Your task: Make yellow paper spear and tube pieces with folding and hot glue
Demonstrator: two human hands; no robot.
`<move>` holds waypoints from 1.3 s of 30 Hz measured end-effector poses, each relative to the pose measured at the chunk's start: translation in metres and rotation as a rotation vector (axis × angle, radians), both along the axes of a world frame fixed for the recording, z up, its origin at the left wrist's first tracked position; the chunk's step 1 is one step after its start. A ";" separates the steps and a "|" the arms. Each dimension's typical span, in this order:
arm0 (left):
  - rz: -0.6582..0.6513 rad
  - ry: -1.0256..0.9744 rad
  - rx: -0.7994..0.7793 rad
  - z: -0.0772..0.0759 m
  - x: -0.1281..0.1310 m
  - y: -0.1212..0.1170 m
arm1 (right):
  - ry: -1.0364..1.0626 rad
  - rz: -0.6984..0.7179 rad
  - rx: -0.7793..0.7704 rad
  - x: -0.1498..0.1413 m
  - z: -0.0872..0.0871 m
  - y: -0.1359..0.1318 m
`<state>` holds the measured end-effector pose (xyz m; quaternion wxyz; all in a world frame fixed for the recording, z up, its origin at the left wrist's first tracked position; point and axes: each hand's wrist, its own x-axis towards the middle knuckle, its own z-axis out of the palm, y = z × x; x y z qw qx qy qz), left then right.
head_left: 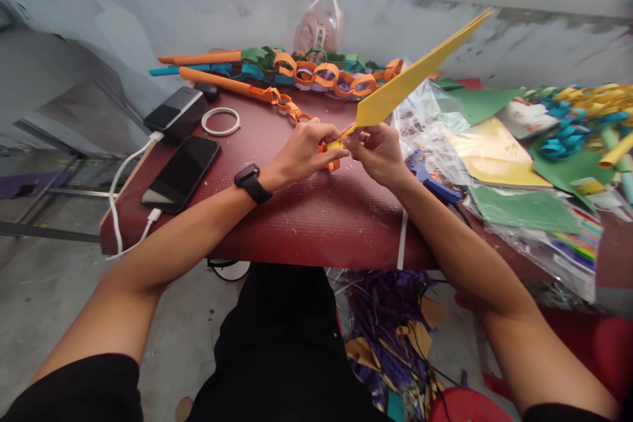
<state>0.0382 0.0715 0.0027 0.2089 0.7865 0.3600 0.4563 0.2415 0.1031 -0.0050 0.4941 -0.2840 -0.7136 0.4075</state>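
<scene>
Right hand [380, 153]: pinching yellow paper [410, 81]; paper: slanting up above right hand; left hand [310, 147]: pinching paper's lower end

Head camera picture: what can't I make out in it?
In the head view:
Yellow paper: lower end partly hidden by the left hand and right hand.
Front orange chain: partly hidden behind the left hand.
Bottle: base hidden behind garlands.
Yellow chains: cut off by the right edge.

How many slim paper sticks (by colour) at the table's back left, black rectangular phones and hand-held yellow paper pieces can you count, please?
Slim orange paper sticks: 2
Slim blue paper stick: 1
Black rectangular phone: 1
Held yellow paper piece: 1 (layers unclear)
Total: 5
</scene>
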 end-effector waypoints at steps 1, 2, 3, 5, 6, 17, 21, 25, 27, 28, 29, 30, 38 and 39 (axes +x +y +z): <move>0.003 0.001 0.000 0.000 0.000 0.000 | 0.004 -0.004 0.001 0.000 0.000 0.000; 0.006 0.002 -0.004 0.000 0.000 0.000 | 0.009 -0.007 0.001 0.000 0.000 -0.001; 0.008 0.004 -0.008 0.000 0.000 0.000 | 0.016 -0.006 0.002 0.000 0.000 -0.001; 0.006 0.009 -0.018 0.000 -0.001 0.001 | 0.028 -0.002 0.009 0.001 0.000 0.000; 0.004 0.009 -0.022 0.001 -0.002 0.001 | 0.028 -0.001 0.016 0.001 0.000 0.000; -0.006 -0.030 -0.032 -0.003 -0.004 0.004 | -0.022 -0.024 0.056 0.007 -0.004 0.006; 0.008 -0.058 -0.012 -0.004 -0.006 0.005 | 0.023 0.005 -0.007 0.007 -0.004 0.005; -0.003 -0.084 -0.019 -0.005 -0.007 0.003 | 0.090 0.024 -0.070 0.004 -0.005 0.004; -0.019 -0.120 -0.025 -0.005 -0.007 0.002 | 0.114 0.022 -0.101 0.003 -0.005 0.004; -0.036 -0.151 -0.034 -0.006 -0.006 0.002 | 0.126 0.023 -0.113 0.003 -0.005 0.003; -0.057 -0.191 -0.048 -0.007 -0.005 0.002 | 0.137 0.028 -0.121 0.002 -0.004 0.003; -0.082 -0.234 -0.066 -0.007 -0.004 0.002 | 0.144 0.033 -0.126 0.002 -0.004 0.002; -0.164 -0.293 -0.182 -0.008 -0.003 0.003 | 0.200 0.019 -0.139 0.001 -0.003 0.000; -0.169 -0.286 -0.174 -0.008 -0.003 0.003 | 0.211 0.020 -0.138 0.001 -0.004 0.000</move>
